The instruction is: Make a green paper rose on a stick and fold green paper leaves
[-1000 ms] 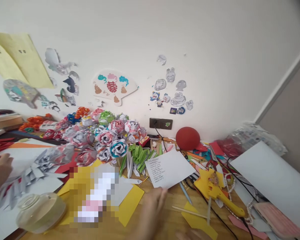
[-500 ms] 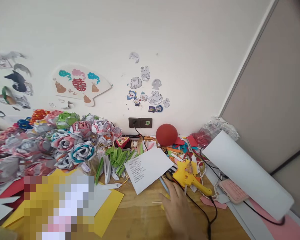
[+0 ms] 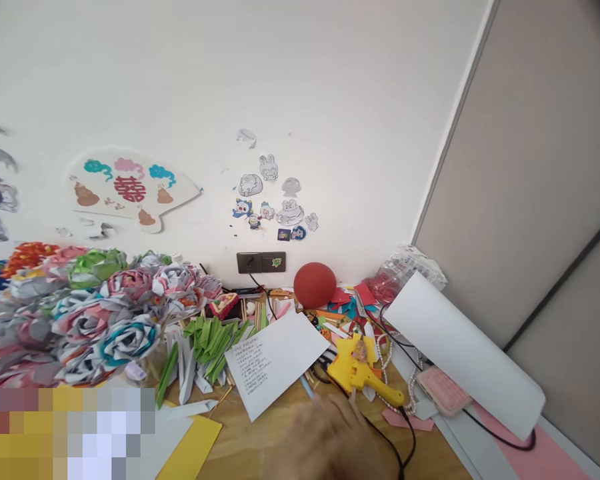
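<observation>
My right hand (image 3: 325,437) hovers low over the wooden table (image 3: 260,443), blurred by motion, just in front of a white written sheet (image 3: 275,360). A yellow glue gun (image 3: 363,377) lies a little to its right, its black cable (image 3: 380,433) running past the fingers. The hand seems to hold nothing, but its fingers are smeared. My left hand is out of view.
Folded paper roses (image 3: 105,313) fill the left, green paper leaves (image 3: 207,340) beside them. A red ball (image 3: 315,285) sits by the wall socket (image 3: 260,262). A long white board (image 3: 460,353), a pink case (image 3: 443,390) and yellow paper (image 3: 193,450) lie around.
The view has swung right, so the roses and my left hand slid out to the left. My right hand moved right across the table toward the glue gun, then drew back slightly.
</observation>
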A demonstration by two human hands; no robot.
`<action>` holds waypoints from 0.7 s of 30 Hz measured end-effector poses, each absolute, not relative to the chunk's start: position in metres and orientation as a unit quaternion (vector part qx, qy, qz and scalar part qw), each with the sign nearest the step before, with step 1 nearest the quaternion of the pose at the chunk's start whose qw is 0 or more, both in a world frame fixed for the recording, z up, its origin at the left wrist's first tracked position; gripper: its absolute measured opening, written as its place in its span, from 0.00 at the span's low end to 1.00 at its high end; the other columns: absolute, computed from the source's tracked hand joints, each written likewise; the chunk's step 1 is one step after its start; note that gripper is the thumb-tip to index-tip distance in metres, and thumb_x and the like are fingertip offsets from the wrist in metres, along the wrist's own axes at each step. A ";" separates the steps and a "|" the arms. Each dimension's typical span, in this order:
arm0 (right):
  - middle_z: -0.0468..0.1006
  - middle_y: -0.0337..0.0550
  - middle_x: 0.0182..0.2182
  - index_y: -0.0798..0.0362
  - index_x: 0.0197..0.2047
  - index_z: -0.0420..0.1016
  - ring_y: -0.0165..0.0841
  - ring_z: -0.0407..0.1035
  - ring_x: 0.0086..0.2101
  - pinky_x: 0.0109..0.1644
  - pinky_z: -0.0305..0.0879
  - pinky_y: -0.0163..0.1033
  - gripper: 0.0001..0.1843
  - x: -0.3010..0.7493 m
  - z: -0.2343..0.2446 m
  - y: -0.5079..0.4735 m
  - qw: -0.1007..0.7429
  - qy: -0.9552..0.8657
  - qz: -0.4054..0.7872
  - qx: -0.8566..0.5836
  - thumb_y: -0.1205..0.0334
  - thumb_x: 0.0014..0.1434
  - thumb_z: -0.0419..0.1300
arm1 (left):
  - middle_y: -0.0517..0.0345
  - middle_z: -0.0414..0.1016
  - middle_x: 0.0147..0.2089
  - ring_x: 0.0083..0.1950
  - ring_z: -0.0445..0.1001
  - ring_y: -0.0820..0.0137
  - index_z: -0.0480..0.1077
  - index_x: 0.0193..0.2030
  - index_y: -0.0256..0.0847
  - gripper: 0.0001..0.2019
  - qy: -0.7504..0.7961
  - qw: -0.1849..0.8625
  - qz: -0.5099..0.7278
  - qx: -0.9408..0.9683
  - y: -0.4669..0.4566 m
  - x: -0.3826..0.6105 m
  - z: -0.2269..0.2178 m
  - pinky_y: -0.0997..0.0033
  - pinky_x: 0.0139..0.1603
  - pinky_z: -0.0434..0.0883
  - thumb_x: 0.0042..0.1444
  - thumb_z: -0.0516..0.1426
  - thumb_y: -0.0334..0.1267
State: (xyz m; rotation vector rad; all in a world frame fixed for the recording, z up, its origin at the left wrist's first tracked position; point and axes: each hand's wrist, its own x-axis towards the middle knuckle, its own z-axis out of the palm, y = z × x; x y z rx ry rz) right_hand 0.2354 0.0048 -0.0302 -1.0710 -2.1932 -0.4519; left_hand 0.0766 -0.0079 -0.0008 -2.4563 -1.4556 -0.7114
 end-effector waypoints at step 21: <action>0.77 0.46 0.41 0.51 0.55 0.66 0.41 0.70 0.43 0.46 0.68 0.45 0.27 0.320 -0.038 0.063 0.411 -0.691 0.000 -0.595 0.68 0.49 0.53 | 0.55 0.80 0.47 0.46 0.79 0.61 0.73 0.47 0.42 0.14 -0.424 0.328 -0.220 -0.815 0.051 -0.019 -0.030 0.67 0.43 0.76 0.54 0.53 0.32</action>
